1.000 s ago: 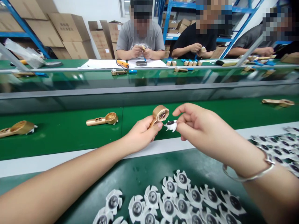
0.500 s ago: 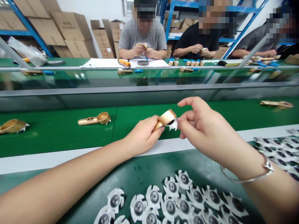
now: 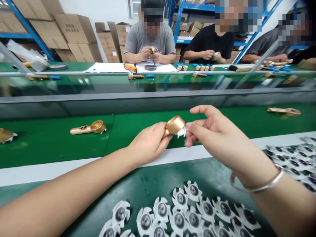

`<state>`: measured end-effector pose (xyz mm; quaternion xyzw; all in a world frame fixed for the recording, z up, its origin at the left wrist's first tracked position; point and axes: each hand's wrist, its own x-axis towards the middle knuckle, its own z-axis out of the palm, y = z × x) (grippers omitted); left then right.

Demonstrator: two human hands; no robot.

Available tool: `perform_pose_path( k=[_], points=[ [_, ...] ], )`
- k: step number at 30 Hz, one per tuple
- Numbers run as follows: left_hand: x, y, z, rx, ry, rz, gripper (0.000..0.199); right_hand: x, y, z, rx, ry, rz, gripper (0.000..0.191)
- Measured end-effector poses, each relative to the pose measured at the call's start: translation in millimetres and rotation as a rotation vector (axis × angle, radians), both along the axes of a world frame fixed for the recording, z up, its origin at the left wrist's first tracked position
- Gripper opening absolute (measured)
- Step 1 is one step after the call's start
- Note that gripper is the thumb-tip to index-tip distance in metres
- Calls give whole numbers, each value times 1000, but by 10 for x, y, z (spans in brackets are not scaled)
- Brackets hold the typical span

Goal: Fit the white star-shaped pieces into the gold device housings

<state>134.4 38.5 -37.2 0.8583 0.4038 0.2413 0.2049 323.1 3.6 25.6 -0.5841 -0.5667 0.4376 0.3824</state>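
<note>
My left hand (image 3: 151, 141) is closed round the handle of a gold ring-headed housing (image 3: 175, 124), held above the near edge of the green belt. Under the ring's right side a white fan wheel (image 3: 181, 132) shows in part. My right hand (image 3: 203, 126) pinches that wheel's edge between thumb and fingers, with the index finger stretched out above. Below my hands, several white fan wheels with dark hubs (image 3: 178, 219) lie on the green table.
Gold housings lie on the green belt (image 3: 56, 144), one at left (image 3: 89, 127), one at right (image 3: 283, 111). More fan wheels (image 3: 293, 163) lie at the right. Beyond a grey rail (image 3: 98, 95), people sit at another bench, one in a grey shirt (image 3: 130, 41).
The housings on the near belt have moved left, and those on the far belt right. The held ring has turned slightly, and my right fingers have closed in on the fan wheel.
</note>
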Motion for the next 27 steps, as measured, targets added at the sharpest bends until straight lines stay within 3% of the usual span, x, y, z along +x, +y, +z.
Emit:
perform_pose_path(
  k=[6, 11, 14, 18, 21, 23, 27],
  points=[
    [-9, -47, -2, 6, -65, -33, 26, 0, 62, -47, -143, 337, 33, 29],
    [-2, -38, -12, -306, -456, -10, 38, -50, 57, -90, 33, 261, 166, 28],
    [3, -21, -15, -368, -590, 21, 41, -79, 35, -73, 66, 250, 225, 31],
    [6, -1, 5, -399, -625, 45, 44, -92, -8, -16, 52, 265, 268, 32],
    [-13, 50, 23, -335, -483, 86, 46, -10, 33, 11, 73, 211, 277, 32],
    [-40, 101, 21, -236, -244, 144, 46, 137, 145, -3, 102, 51, 229, 31],
    [-93, 193, -54, 53, 266, 203, 38, 684, 508, -156, 43, -513, -103, 25]
  ],
)
